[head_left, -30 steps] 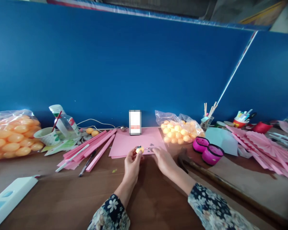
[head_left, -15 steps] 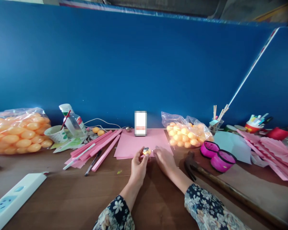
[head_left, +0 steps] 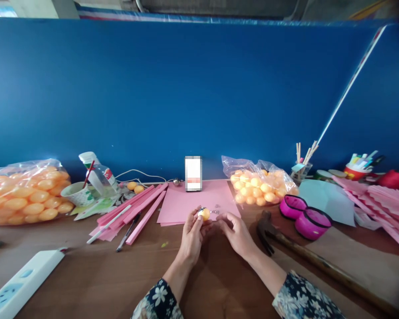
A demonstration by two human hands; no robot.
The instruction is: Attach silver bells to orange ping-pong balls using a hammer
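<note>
My left hand (head_left: 192, 235) is closed around a small orange ball (head_left: 204, 214), held between thumb and fingers. Dark and silvery bits sit on the ball's upper left side. Just right of it, my right hand (head_left: 237, 235) has thumb and index finger curled close together. Whatever may be between those fingertips is too small to make out. Several tiny shiny pieces (head_left: 216, 209) lie beyond the right fingertips, on the near part of the pink paper (head_left: 176, 204).
A phone-like device with a blurred screen (head_left: 193, 173) stands at the paper's back. Bags of orange balls (head_left: 29, 195) (head_left: 254, 188) lie on both sides. Nearby are pink strips (head_left: 142, 204), a pen (head_left: 128, 232), a hammer (head_left: 267, 228), magenta rings (head_left: 312, 223) and a power strip (head_left: 23, 283).
My right hand has drawn back from the shiny pieces toward me, slightly right. My left hand has turned the ball, so more plain orange shows. The camera view has also shifted.
</note>
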